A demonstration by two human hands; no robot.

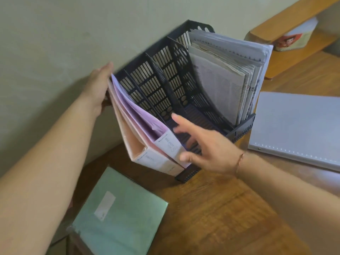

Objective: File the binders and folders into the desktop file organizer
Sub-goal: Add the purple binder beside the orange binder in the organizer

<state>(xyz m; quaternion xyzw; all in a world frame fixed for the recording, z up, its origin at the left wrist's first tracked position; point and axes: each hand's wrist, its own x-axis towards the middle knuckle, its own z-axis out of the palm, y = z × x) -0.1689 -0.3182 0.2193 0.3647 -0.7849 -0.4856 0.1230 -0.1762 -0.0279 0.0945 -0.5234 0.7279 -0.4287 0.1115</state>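
A wooden desk is shown from above, set against a pale wall; every position below is given relative to the black desktop file organizer, which stands at the back of the desk close to the wall. Its rightmost slot is packed with loose papers and spiral-bound pads, while the middle slots are seen empty, presumably kept free for what remains to be filed. A grey binder lies flat just right of the organizer, and a green folder lies flat in front of it toward the left corner of the desk; both are judged to be still awaiting filing. A small tin is tucked under a wooden shelf behind and to the right. A pink binder with lilac sheets stands at the leftmost slot, spine toward the viewer, leaning left and apparently not fully seated. Its upper rear corner is gripped by the left hand, fingers wrapped behind the cover, probably to steady it upright. The right hand is held open with fingers spread, the thumb touching the spine's edge and nothing grasped, probably to guide the base inward. Slight motion blur leaves the exact seating uncertain.
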